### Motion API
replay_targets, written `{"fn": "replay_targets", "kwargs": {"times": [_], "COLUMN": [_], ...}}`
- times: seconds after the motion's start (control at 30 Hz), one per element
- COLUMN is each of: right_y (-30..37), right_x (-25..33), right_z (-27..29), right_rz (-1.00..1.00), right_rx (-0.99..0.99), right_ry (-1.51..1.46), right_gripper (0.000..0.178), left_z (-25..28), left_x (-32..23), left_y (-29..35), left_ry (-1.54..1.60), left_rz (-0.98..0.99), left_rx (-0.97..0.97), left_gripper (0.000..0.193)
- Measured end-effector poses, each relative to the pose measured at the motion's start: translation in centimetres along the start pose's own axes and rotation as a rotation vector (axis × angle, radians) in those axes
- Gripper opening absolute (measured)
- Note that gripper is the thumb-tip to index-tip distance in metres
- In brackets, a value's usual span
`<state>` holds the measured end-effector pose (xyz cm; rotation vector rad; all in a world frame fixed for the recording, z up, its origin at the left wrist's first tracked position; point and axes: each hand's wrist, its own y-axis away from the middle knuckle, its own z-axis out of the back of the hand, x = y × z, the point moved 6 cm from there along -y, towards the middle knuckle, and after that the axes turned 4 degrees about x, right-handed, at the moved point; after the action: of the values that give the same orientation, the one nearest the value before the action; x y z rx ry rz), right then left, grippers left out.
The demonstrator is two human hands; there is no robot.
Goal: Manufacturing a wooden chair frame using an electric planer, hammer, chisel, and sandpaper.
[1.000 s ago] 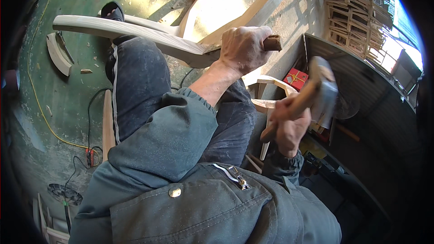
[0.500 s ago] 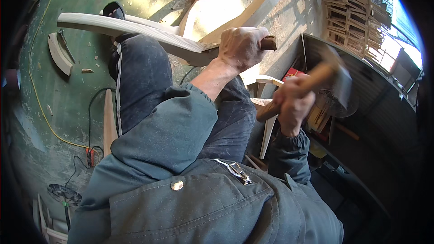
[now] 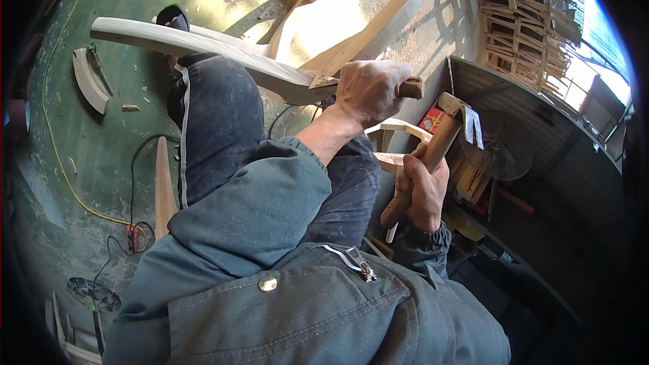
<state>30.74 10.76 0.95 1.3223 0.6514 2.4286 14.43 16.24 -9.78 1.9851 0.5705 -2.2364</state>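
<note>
My left hand (image 3: pixel 372 94) is closed around a chisel (image 3: pixel 412 88), whose brown wooden handle end sticks out past the thumb side. The chisel's working end meets a pale curved wooden piece (image 3: pixel 203 47), and a raised chip (image 3: pixel 323 82) shows there. This long piece lies across above my left knee. Lower right, my right hand (image 3: pixel 427 189) grips a hammer (image 3: pixel 443 142) by its wooden shaft. Its metal head is up, to the right of the chisel handle and apart from it.
A pale wooden frame (image 3: pixel 385 23) stands ahead. On the green floor lie a curved offcut (image 3: pixel 89 81), chips, a yellow cord (image 3: pixel 81 192) and a red connector (image 3: pixel 133 238). At right are a dark metal panel (image 3: pixel 534 108) and stacked wooden frames (image 3: pixel 520 20).
The hammer and my right hand have moved a little down and left, and the blurred head now shows sharply. My left hand with the chisel has shifted slightly right and down.
</note>
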Motion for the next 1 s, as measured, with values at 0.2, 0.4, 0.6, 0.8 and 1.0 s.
{"fn": "replay_targets", "kwargs": {"times": [0.2,0.4,0.6,0.8,1.0], "right_y": [0.1,0.3,0.1,0.5,-2.5], "right_x": [0.9,2.1,3.4,5.2,1.6], "right_z": [-1.7,-2.0,-1.6,-1.2,0.4], "right_rz": [0.094,0.145,0.274,0.51,0.221], "right_rx": [0.088,0.049,0.071,-0.102,0.033], "right_ry": [0.243,0.215,0.259,-0.055,0.533], "right_gripper": [0.014,0.017,0.017,0.015,0.008], "left_z": [0.4,0.5,0.9,0.7,0.8], "left_x": [1.4,1.0,1.4,1.4,1.4], "left_y": [-0.4,0.2,0.4,0.6,1.2], "left_ry": [0.022,0.057,0.067,0.076,0.063], "left_rz": [0.055,-0.026,-0.01,-0.016,-0.059], "left_rx": [-0.042,-0.041,-0.026,0.004,-0.001], "left_gripper": [0.017,0.014,0.018,0.02,0.02]}}
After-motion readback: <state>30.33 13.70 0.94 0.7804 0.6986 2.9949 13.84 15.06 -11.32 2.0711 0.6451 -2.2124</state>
